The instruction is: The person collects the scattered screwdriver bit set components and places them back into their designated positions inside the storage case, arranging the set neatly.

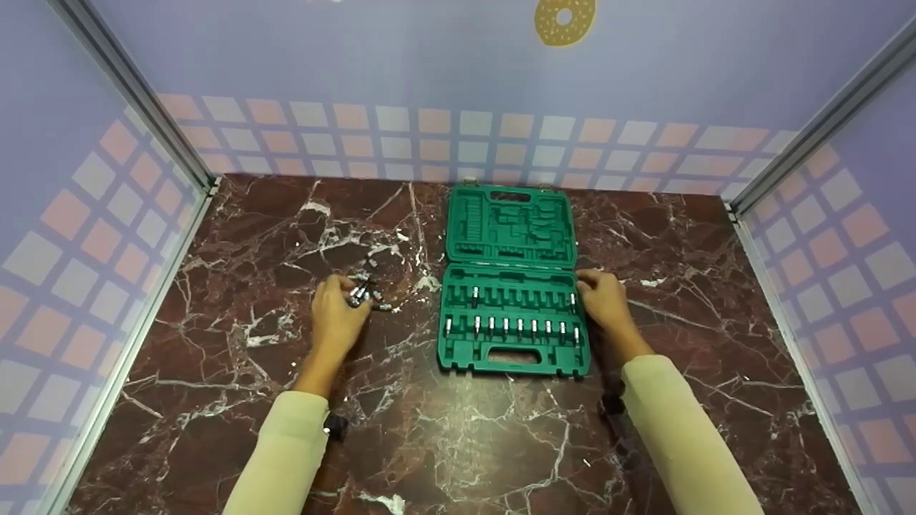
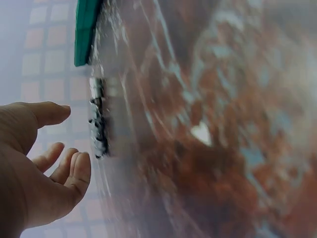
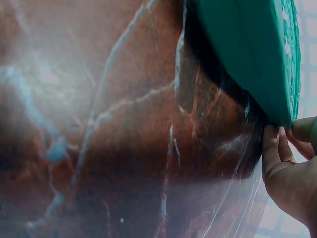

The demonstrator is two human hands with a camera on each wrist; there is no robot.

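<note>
L hand [image 1: 335, 313] is hanging open, fingers loosely bent; loose sockets [image 1: 363, 292] are lying at its fingertips, axes mixed, caseward, nearer counter's [image 1: 486, 450] L edge than R; contact unclear. R hand [image 1: 607, 300], farther off, is pinching green case's [image 1: 458, 357] R edge.

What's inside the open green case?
Metal sockets sit in two rows in the green case's lower half; the upper row has bare slots. The slot bottoms under the sockets are covered.
</note>
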